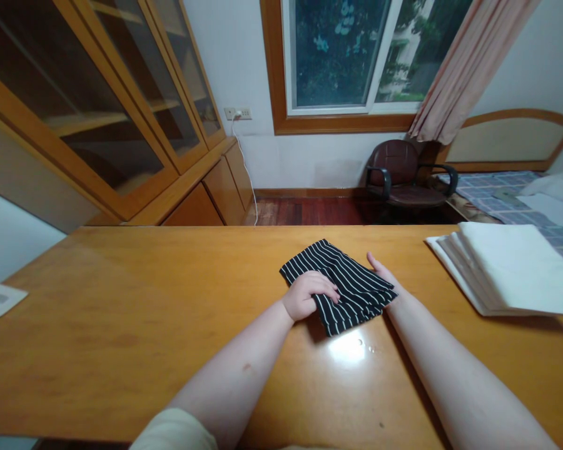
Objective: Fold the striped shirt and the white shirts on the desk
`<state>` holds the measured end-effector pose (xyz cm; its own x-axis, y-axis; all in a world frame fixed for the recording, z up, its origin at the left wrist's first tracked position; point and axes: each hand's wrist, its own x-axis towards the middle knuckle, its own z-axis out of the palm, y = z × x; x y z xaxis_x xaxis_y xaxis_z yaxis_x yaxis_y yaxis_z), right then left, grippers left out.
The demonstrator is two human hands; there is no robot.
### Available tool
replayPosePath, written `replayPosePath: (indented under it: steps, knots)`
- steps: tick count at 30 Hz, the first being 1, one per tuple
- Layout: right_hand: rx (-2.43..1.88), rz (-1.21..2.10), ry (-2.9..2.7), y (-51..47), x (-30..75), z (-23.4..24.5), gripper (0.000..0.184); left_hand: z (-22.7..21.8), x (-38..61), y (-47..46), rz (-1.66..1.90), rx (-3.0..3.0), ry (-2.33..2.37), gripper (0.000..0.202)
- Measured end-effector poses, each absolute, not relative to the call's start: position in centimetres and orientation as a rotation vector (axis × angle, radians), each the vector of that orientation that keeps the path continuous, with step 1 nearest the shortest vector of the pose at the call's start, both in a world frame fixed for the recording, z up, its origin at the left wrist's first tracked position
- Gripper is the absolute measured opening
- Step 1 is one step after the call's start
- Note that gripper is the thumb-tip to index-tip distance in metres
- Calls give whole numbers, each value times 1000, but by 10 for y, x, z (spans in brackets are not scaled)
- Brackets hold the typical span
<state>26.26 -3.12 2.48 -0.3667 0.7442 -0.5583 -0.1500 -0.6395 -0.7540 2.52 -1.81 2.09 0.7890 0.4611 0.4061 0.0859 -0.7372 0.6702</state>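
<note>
A folded black cloth with thin white stripes (351, 275) is held just above the wooden table, tilted, its layers loose at the right end. My left hand (311, 292) grips its near left side, fingers on top and thumb at the lower edge. At the right end of the cloth is my right hand (388, 282), turned on its side and touching the cloth. Its thumb sticks out past the far edge, while the other fingers are hidden behind or under the fabric.
The wooden table (145, 325) spans the view. A stack of folded white cloth (516, 269) lies at its right. A white object (0, 299) is at the left edge. Beyond stand a glass-door cabinet (169, 169), a brown armchair (398, 169) and a bed (492, 194).
</note>
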Motion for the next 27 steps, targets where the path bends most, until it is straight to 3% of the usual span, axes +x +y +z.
replayPosePath:
  steps: [3,8,15,22,27]
  knots:
    - [-1341,2100,-813,-34,260,31,66,21,27,-19,682,2266,401,32]
    - [-1460,1975,-773,-45,257,42,29,16,30,-16,539,2107,410,28]
    - [-1410,1783,-911,-46,252,32,28,12,32,-16,492,2123,512,31]
    - [-1541,1358,-855,-40,278,47,26,4,35,-16,746,2351,968,40]
    - [-1532,1106,-748,-48,321,80,34,-9,34,-8,715,2229,1242,25]
